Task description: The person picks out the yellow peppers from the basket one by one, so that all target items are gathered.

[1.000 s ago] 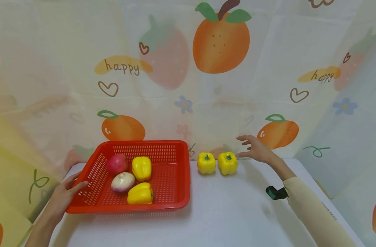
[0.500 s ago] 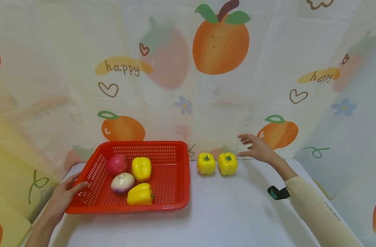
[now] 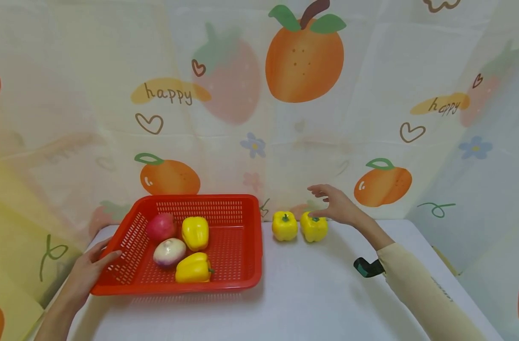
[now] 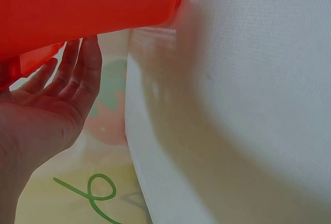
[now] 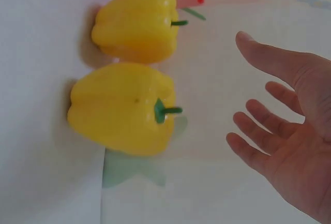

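My left hand (image 3: 85, 273) grips the left side of a red plastic basket (image 3: 231, 258), thumb over the rim; the left wrist view shows its fingers (image 4: 88, 71) under the basket's edge. Inside lie two yellow bell peppers (image 3: 195, 233), a pinkish-red round fruit (image 3: 161, 227) and a white-and-purple vegetable (image 3: 169, 252). Right of the basket, two more yellow bell peppers stand side by side, stems up: a left one (image 3: 284, 226) and a right one (image 3: 313, 228). My right hand (image 3: 338, 207) hovers over the right one with fingers spread, apart from it in the right wrist view.
A white table (image 3: 302, 293) carries everything. Close behind it hangs a fruit-printed cloth (image 3: 302, 156), which also closes off both sides. A black strap-like piece (image 3: 368, 267) sticks out by the right sleeve (image 3: 417, 279).
My right hand has moved left, from beside the right bell pepper to over its top. The left hand, the basket and all the vegetables have stayed in place.
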Demonstrator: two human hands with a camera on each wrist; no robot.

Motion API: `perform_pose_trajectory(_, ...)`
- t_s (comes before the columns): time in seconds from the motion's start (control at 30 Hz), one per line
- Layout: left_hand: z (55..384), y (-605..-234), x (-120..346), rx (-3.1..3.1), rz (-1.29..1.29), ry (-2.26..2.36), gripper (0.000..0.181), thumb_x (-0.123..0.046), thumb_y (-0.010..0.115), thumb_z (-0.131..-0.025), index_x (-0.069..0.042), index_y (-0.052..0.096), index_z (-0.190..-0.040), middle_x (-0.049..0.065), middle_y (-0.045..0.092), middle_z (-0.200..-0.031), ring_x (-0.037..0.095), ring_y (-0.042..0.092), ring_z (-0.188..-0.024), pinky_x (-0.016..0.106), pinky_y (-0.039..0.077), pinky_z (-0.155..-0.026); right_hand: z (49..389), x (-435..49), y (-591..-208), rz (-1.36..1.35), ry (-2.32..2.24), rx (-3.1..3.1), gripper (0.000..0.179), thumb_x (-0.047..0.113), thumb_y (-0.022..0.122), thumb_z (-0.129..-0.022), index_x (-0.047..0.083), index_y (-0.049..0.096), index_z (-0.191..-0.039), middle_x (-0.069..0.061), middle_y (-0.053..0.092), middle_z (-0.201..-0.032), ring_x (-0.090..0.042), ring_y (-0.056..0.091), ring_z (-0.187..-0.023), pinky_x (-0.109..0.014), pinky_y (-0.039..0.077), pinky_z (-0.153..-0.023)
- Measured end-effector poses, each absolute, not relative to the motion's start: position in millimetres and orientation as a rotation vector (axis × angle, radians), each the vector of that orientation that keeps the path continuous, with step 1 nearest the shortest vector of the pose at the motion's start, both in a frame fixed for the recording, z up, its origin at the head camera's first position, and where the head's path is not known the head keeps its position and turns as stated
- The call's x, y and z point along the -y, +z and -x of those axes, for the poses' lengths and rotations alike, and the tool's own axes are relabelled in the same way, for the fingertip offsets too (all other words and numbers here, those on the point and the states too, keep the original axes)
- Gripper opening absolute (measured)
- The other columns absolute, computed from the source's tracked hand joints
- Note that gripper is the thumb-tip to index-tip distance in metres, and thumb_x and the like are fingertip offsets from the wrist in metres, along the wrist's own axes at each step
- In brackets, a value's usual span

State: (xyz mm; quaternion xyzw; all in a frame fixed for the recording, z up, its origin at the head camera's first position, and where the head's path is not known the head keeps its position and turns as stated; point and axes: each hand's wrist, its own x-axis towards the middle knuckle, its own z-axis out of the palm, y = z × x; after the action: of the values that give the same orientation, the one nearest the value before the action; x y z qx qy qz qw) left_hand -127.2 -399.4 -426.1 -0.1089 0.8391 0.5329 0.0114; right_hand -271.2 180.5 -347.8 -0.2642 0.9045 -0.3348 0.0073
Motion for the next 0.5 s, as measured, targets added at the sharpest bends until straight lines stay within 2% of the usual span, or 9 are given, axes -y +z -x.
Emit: perform_pose_trajectory(0.5, 127.0, -426.1, 399.5, -2.613, 0.330, 1.675, 0.073, -0.035, 0.054, -0.101, 0.004, 0.021, -0.152, -0.032, 0.051, -0.094, 0.004, 0.061, -0.077, 0.027, 0.054, -0.067, 264.6, -142.1, -344.8, 0.988, -1.093, -2.739, 0.067, 0.015, 0.078, -0.083, -0.003, 0.047, -0.139, -0.021, 0.048, -0.141, -0.042, 0.045, -0.128, -0.056, 0.040, -0.102)
